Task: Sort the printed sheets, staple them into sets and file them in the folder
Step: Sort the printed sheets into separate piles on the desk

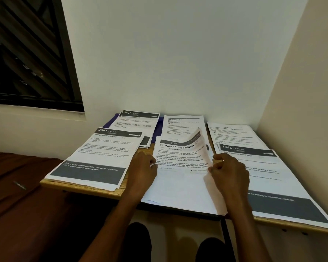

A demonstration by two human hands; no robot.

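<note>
Several paper stacks (95,157) across corner table (80,186)

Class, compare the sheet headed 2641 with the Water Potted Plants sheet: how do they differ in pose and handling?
The 2641 sheet lies flat on its pile, untouched; the Water Potted Plants sheet has its right edge curled upward. The right hand pinches that lifted edge and the left hand rests at its left edge, while neither touches the 2641 sheet. Both are printed pages with dark header bars, topping piles on the table.
</note>
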